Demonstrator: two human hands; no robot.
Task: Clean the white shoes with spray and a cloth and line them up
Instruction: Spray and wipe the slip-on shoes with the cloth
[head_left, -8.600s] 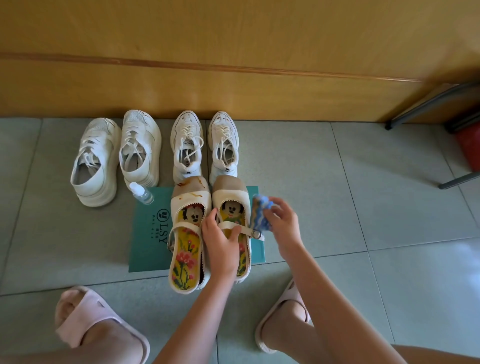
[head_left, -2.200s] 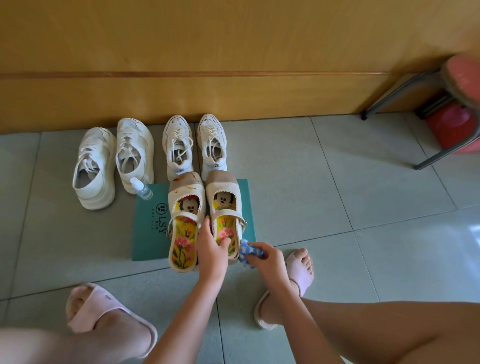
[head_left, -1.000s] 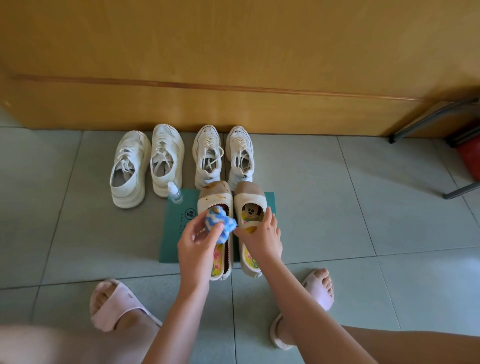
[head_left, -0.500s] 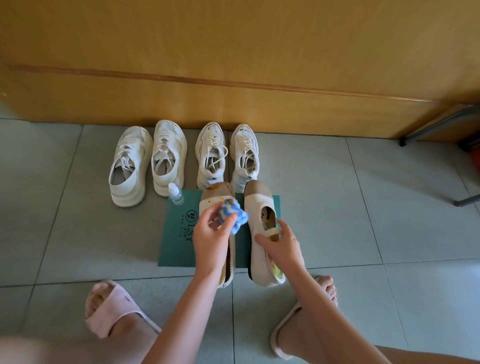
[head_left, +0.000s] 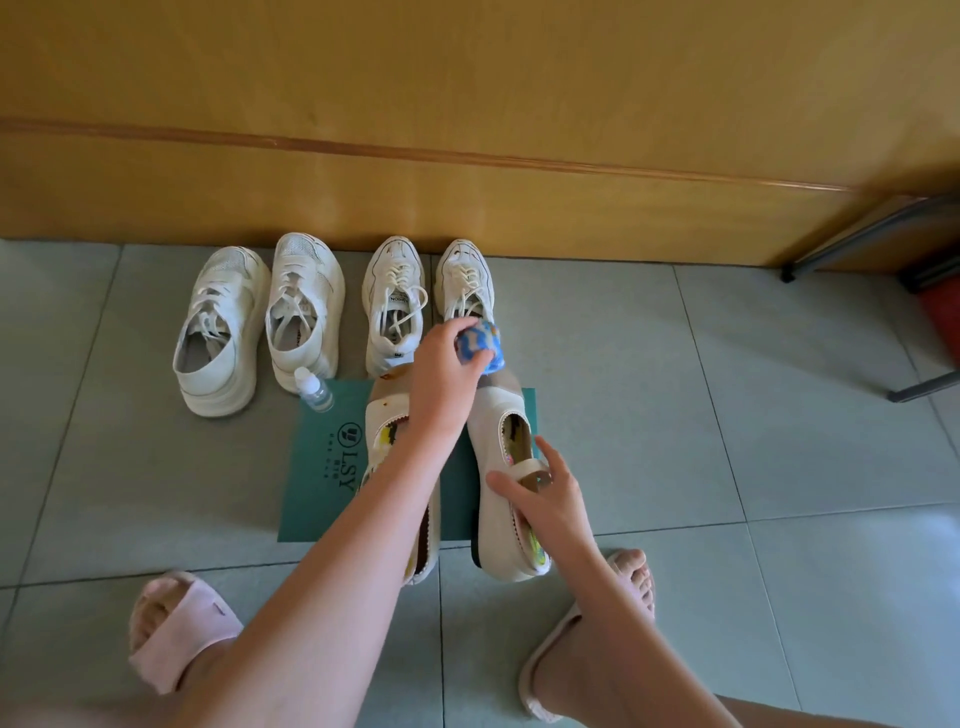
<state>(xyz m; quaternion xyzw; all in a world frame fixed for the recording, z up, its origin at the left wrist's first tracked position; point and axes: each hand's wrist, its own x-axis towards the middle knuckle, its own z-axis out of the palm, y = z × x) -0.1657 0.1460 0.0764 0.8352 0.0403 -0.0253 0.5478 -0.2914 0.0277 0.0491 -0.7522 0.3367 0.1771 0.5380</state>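
Four sneakers (head_left: 332, 312) sit in a row by the wall (head_left: 467, 104), with a bottle (head_left: 314, 388) and two shoes (head_left: 501, 488) on a mat (head_left: 322, 467) before them.

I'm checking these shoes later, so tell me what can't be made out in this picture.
Head view only:
- Left slip-on shoe: insole mostly hidden by the left hand's forearm.
- Far-right sneaker: heel hidden behind the blue cloth.
- Spray bottle: label too small.
- Right slip-on shoe: strap covered by right hand.

Bare arms; pink slide sandals (head_left: 179, 631) on both feet.
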